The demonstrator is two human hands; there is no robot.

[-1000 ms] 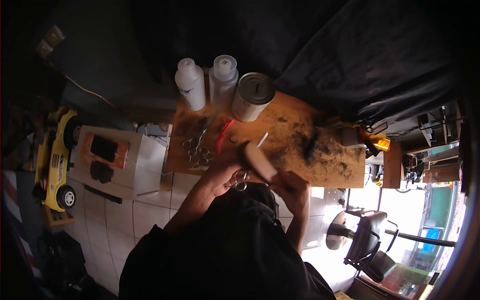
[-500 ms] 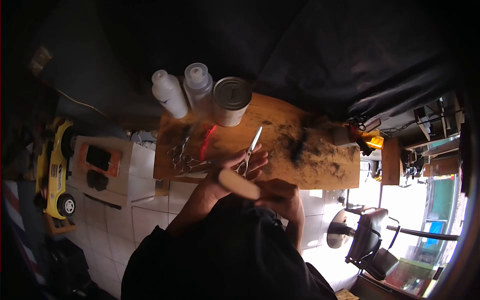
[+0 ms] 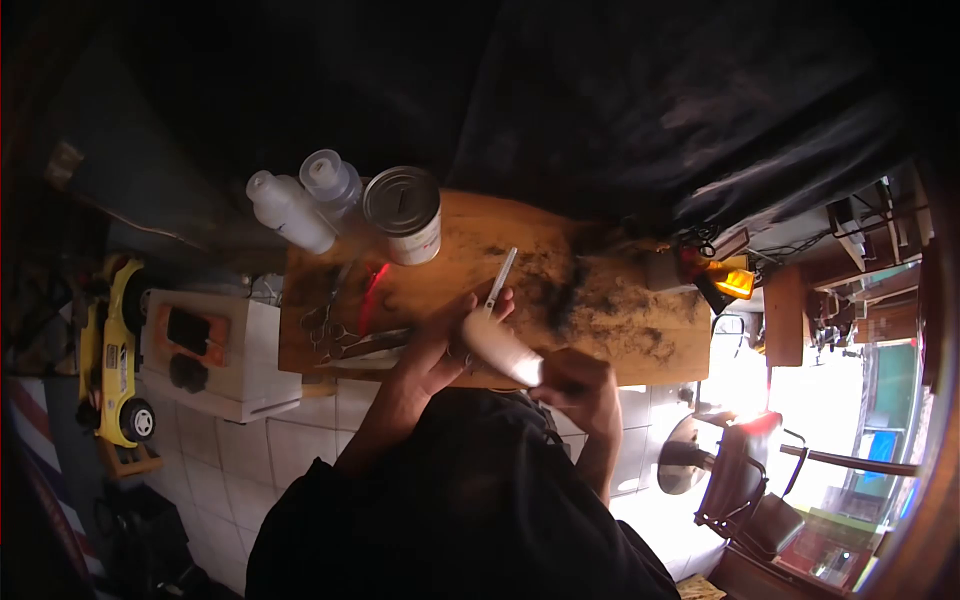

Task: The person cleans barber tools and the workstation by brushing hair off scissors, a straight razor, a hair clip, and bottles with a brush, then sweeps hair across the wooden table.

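Observation:
My left hand (image 3: 435, 345) holds silver scissors (image 3: 502, 280), their blades pointing up and away over the wooden table (image 3: 470, 220). In my right hand (image 3: 580, 385) is a wooden brush (image 3: 500, 350), blurred by motion, which lies over the scissors' handle end and hides part of my left fingers. Dark hair clippings (image 3: 570, 300) cover the table's middle and right. To the left of my hands lie more scissors (image 3: 325, 330) and a red tool (image 3: 373, 297).
Two white bottles (image 3: 290, 212) (image 3: 332, 182) and a tin (image 3: 403, 215) stand at the table's back left. A white box (image 3: 255, 345) bears a phone (image 3: 190, 330). Beyond are a yellow toy car (image 3: 115, 350) and a chair (image 3: 745, 460).
The view has shifted, so the bottles and tin appear farther left. My left fingers, spread half a second ago, are now mostly behind the brush, which has swung across the scissors.

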